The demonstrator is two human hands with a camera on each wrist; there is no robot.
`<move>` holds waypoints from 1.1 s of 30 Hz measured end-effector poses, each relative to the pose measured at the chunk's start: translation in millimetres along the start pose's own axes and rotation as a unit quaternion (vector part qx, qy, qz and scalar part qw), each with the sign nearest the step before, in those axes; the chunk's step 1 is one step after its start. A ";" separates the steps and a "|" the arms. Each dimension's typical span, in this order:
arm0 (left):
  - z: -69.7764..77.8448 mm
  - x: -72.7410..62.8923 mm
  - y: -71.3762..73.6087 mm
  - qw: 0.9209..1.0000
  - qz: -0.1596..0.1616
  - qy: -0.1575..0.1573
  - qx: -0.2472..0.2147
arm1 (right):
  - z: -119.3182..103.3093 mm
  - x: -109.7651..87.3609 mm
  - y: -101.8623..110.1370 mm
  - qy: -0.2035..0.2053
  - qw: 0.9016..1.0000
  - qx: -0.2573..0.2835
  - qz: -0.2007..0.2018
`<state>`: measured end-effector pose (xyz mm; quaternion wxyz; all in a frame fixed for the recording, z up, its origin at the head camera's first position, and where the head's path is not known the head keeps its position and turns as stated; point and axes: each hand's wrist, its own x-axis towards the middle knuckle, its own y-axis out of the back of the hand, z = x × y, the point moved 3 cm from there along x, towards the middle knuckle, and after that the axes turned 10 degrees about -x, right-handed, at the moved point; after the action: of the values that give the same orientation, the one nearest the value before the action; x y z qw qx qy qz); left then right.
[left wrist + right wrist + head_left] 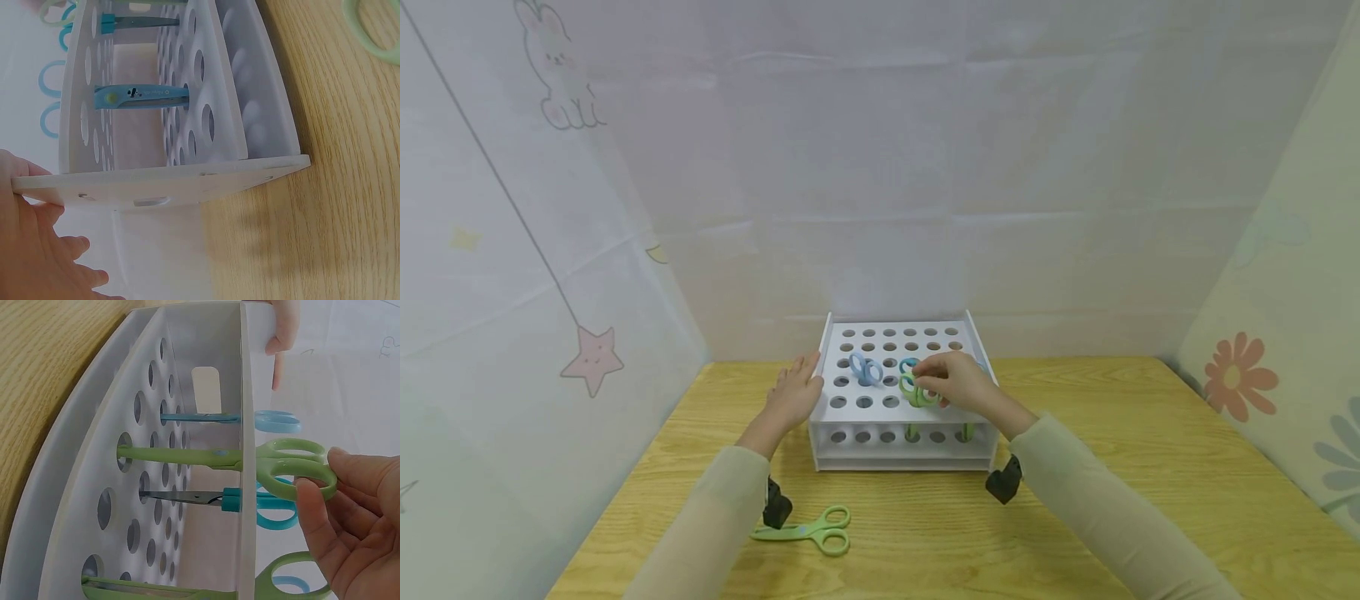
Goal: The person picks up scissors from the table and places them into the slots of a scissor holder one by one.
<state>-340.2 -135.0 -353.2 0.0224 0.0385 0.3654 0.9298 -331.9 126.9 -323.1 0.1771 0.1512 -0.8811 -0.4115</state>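
A white rack (891, 460) with rows of round holes stands on the table. My right hand (958, 383) pinches the handle loop of green scissors (200, 456), whose blades hang down through a front-row hole into the tier below. My left hand (795, 392) rests against the rack's left side panel, fingers extended. Teal-handled scissors (231, 500) stand just behind the pinched pair, and light blue scissors (140, 97) stand further left. A second green pair (156, 591) stands to the right in the front row. Behind its handle, part of another blue loop (291, 582) shows.
Green scissors (805, 531) lie flat on the wooden table (925, 542) in front of the rack, near my left forearm, tips pointing left. A pale cloth wall (887, 208) rises right behind the rack, and printed cloth hangs at both sides.
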 end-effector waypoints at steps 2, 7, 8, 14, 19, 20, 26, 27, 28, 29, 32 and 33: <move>-0.2 -0.1 0.1 1.000 0.001 0.000 0.001 | 0.9 -0.2 -0.1 -0.001 1.000 0.009 0.001; -1.0 -0.2 0.5 1.000 0.000 0.001 0.002 | 1.6 -1.2 1.2 0.002 0.999 0.033 0.010; -1.2 -0.2 0.6 1.000 -0.001 0.003 0.002 | 1.4 -1.5 1.8 0.003 0.999 0.037 0.013; -2.8 -0.1 1.0 1.000 -0.005 0.005 0.004 | -0.2 -2.8 5.3 0.006 0.999 0.037 0.028; -1.5 -0.9 1.6 1.000 -0.004 0.006 0.001 | -3.6 -4.1 8.2 -0.003 0.998 0.049 0.037; -0.9 -1.2 1.7 1.000 -0.005 0.006 0.001 | -4.5 -4.6 9.0 -0.002 0.998 0.053 0.039; 0.6 -2.3 3.1 1.000 -0.003 0.001 0.000 | -9.5 -7.3 11.9 0.021 0.997 0.064 0.048; 0.1 -2.0 3.0 1.000 -0.003 0.000 0.001 | -10.2 -7.8 12.0 0.027 0.996 0.063 0.049; -0.6 -1.6 2.9 1.000 -0.002 -0.001 0.001 | -11.4 -8.5 12.2 0.032 0.996 0.063 0.051; -1.2 -1.3 2.7 1.000 -0.002 -0.001 0.002 | -12.8 -9.2 12.5 0.035 0.996 0.063 0.051; -3.1 -0.2 2.2 1.000 0.000 -0.004 0.002 | -17.0 -11.3 12.1 0.041 0.996 0.068 0.050; -3.5 -0.1 2.2 1.000 -0.001 -0.004 0.002 | -18.3 -11.6 11.5 0.043 0.995 0.072 0.047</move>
<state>-340.4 -139.0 -354.3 0.0241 0.0417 0.3669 0.9290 -314.9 126.5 -305.4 0.2229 0.1394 -0.9063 -0.3309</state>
